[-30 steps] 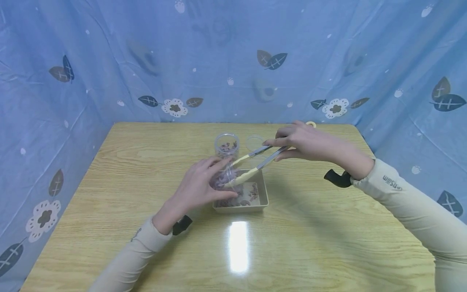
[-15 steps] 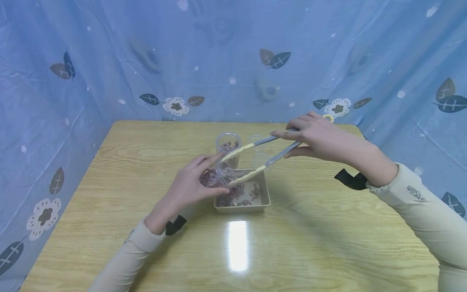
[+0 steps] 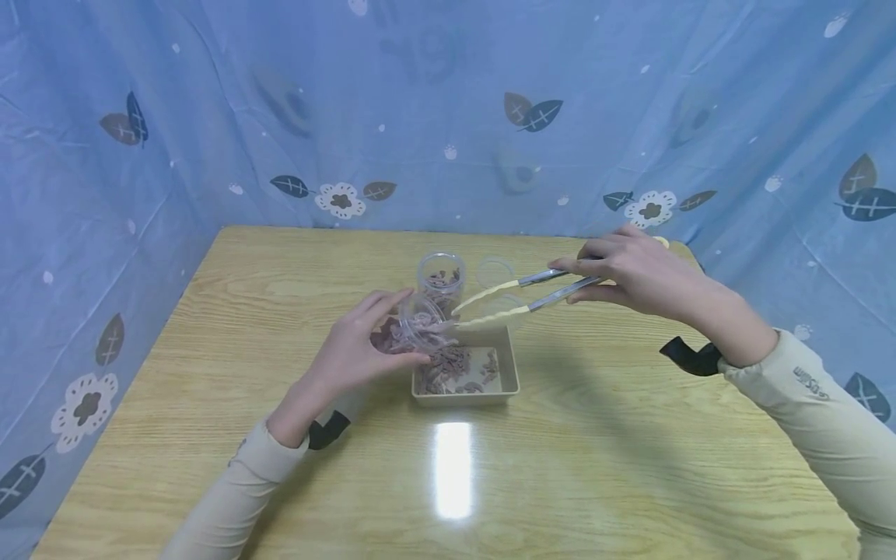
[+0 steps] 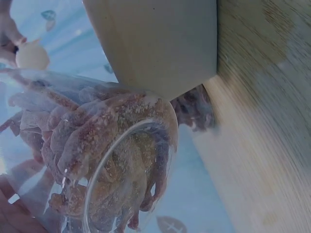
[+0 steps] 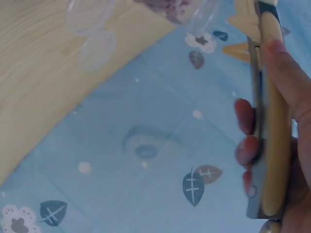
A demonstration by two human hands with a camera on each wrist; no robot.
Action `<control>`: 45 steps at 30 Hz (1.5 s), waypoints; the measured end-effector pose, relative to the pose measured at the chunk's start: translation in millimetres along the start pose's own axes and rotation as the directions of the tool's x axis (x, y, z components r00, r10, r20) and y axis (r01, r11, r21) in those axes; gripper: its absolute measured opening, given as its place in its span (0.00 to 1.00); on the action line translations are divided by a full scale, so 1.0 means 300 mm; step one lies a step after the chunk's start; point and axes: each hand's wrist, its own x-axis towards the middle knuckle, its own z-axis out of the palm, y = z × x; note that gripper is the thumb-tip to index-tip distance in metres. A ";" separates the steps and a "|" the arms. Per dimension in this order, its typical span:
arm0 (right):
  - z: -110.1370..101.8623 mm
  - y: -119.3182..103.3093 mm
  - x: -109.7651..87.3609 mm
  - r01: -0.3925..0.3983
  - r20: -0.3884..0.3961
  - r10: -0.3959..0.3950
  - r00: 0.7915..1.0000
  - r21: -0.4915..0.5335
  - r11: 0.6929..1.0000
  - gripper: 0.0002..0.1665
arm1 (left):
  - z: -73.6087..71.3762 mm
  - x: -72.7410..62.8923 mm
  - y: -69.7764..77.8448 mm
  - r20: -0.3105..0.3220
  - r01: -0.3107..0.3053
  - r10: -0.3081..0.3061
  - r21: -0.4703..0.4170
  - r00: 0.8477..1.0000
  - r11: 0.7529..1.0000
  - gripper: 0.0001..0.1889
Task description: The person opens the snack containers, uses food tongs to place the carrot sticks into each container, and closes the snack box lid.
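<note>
My left hand grips a clear plastic jar over the left side of a beige tray. The jar is tilted, its mouth turned toward the tongs. In the left wrist view, brownish-pink, dried-looking strips fill the jar. My right hand holds food tongs with metal arms and cream tips. The tips stand apart, right at the jar's mouth. More of the small brownish strips lie in the tray, mostly on its left side.
Behind the tray stands a second clear jar, holding some strips. Two clear round lids, a farther lid and a nearer one partly behind the tongs, lie to its right. A blue patterned curtain rises along the wooden table's back edge.
My right hand has moved right with the tongs, whose tips have drawn back from the jar. The left hand has shifted slightly left and tipped the jar differently.
</note>
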 end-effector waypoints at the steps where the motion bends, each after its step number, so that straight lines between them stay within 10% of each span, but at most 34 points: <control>1: 0.003 0.002 -0.001 0.006 -0.013 -0.006 1.000 -0.004 1.000 0.25 | 0.000 0.000 0.000 -0.001 -0.003 0.003 -0.005 1.000 1.000 0.48; 21: -0.039 -0.052 0.084 0.067 -0.123 -0.068 0.990 -0.018 0.998 0.23 | 0.007 0.010 0.022 0.016 0.035 -0.034 -0.084 0.999 0.996 0.47; 31: -0.071 -0.009 0.001 -0.005 -0.120 0.008 0.993 0.030 1.000 0.32 | -0.016 0.019 -0.009 -0.072 0.061 -0.083 -0.263 0.994 0.963 0.45; 45: -0.073 -0.042 0.065 0.024 -0.208 -0.032 0.978 -0.038 0.999 0.26 | -0.003 0.030 0.018 -0.081 0.027 -0.044 -0.199 0.996 0.980 0.50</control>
